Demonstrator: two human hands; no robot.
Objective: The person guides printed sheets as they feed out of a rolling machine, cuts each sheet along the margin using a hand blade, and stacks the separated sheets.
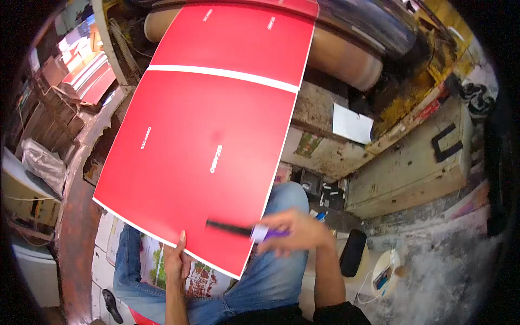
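Red sheet: large (pixel 189 141), slanting from the rollers at the far end down to the person's lap at the near end; white lettering on its face, a white band across its far part, white margins along its edges.
Left hand: at the sheet's near edge (pixel 176 260), gripping it, thumb on the printed face and fingers underneath.
Right hand: over the sheet's near right edge (pixel 295 230), closed around a tool and blurred.
Tool: purple handle, whitish middle, long black end (pixel 259 233) pointing left over the sheet; whether it touches the surface, I cannot tell.
Rollers: a shiny metal roller (pixel 379 24) at the far right, with a brown roller (pixel 346 62) just below it, passing behind the sheet.
Lap: blue jeans (pixel 276 271), legs spread on either side of the sheet's near end.
Right side: a white paper (pixel 352 124) on a ledge beyond the knee; a black oblong object (pixel 353 253) near the right forearm.
Left side: a stack of red sheets (pixel 95 81) far off, a clear plastic bag (pixel 43 162) nearer, a black sandal (pixel 111 306) on the floor.
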